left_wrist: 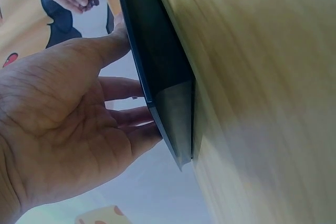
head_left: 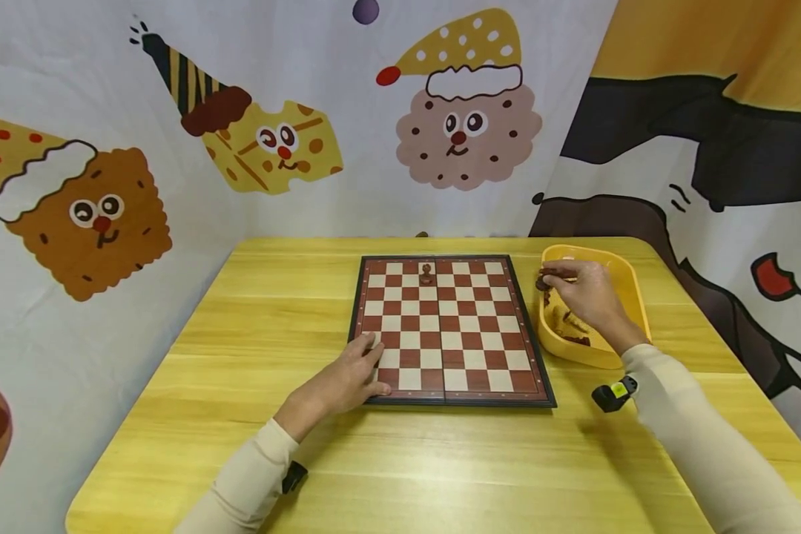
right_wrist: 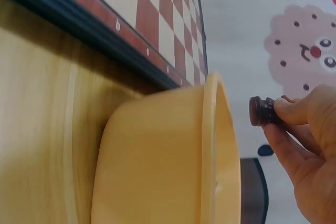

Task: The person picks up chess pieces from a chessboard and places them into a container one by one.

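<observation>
A red-and-cream chessboard (head_left: 410, 321) with a dark rim lies flat on the table, and one dark brown chess piece (head_left: 426, 274) stands on its far row. My left hand (head_left: 340, 378) rests on the board's near left corner, thumb and fingers spread over the rim. Between thumb and fingertips, my right hand (head_left: 590, 297) pinches another dark brown chess piece (right_wrist: 265, 111) above a yellow plastic bin (right_wrist: 157, 156). The base of that piece shows in the right wrist view; the fingers hide its top.
The bin stands close to the board's right side, with several dark brown pieces (head_left: 577, 340) lying inside. A light wooden table (head_left: 440, 467) carries everything. Behind it hangs a white cloth (head_left: 360, 148) printed with cartoon snacks.
</observation>
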`<action>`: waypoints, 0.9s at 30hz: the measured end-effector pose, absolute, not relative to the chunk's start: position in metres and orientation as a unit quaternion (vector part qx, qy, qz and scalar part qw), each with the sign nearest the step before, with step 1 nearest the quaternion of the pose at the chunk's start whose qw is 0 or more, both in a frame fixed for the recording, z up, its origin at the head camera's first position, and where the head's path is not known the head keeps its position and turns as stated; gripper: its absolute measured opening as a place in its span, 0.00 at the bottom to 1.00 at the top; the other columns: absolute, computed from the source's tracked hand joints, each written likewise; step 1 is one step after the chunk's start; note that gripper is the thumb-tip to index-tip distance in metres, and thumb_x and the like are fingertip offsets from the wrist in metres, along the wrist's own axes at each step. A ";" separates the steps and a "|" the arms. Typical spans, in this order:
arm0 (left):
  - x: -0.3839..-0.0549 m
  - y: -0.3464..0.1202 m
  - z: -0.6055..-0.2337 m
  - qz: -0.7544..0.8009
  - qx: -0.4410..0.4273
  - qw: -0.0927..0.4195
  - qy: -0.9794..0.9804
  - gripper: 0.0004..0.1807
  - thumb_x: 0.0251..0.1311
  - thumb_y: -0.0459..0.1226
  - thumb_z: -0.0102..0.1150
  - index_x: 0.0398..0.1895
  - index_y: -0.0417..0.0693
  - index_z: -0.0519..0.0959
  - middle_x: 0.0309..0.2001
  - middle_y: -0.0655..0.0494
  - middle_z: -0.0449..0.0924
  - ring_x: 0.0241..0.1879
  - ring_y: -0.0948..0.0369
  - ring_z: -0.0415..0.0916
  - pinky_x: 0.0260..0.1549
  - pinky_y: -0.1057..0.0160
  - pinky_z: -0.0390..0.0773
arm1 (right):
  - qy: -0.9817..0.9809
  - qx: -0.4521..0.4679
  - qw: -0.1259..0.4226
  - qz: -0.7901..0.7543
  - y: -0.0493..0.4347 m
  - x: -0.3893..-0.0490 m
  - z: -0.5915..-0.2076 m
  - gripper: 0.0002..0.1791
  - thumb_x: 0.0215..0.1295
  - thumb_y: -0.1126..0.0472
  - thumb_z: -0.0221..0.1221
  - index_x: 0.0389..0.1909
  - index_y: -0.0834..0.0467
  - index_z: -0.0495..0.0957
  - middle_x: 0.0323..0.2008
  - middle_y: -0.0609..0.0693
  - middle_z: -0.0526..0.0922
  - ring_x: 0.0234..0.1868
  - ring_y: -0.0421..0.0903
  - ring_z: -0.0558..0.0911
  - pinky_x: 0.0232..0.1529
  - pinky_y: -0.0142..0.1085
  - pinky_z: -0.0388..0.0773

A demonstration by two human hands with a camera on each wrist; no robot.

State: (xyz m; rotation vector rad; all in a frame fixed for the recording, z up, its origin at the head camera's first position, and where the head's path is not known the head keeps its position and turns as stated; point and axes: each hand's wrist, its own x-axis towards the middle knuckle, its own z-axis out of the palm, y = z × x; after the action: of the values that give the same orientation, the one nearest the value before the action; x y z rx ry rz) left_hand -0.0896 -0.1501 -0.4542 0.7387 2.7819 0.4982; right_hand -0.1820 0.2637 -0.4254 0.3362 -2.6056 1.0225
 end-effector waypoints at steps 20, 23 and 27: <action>-0.090 -0.150 -0.456 0.173 0.255 0.114 0.945 0.43 0.68 0.50 0.63 0.75 0.30 0.61 0.77 0.32 0.48 0.76 0.41 0.47 0.69 0.48 0.63 | -0.928 0.052 0.074 0.361 0.300 -0.177 -0.432 0.33 0.81 0.48 0.47 0.72 0.71 0.63 0.66 0.74 0.69 0.62 0.73 0.71 0.56 0.66 0.72; -0.090 -0.151 -0.456 0.172 0.253 0.113 0.945 0.43 0.68 0.49 0.63 0.75 0.30 0.61 0.77 0.32 0.48 0.76 0.41 0.47 0.69 0.48 0.63 | -0.924 0.053 0.085 0.369 0.299 -0.177 -0.429 0.32 0.82 0.49 0.48 0.70 0.71 0.65 0.65 0.73 0.70 0.62 0.72 0.72 0.57 0.66 0.72; -0.090 -0.151 -0.456 0.172 0.256 0.109 0.945 0.43 0.68 0.49 0.63 0.75 0.29 0.61 0.77 0.31 0.49 0.76 0.41 0.47 0.69 0.48 0.63 | -0.922 0.067 0.093 0.369 0.290 -0.179 -0.423 0.29 0.81 0.51 0.49 0.68 0.71 0.69 0.62 0.72 0.73 0.61 0.70 0.73 0.57 0.64 0.72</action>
State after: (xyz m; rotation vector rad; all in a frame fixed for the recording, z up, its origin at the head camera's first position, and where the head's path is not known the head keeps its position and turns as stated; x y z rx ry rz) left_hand -0.0900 -0.1514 -0.4559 0.7529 2.7800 0.5053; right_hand -0.1788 0.2899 -0.4229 0.1985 -2.7373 1.0956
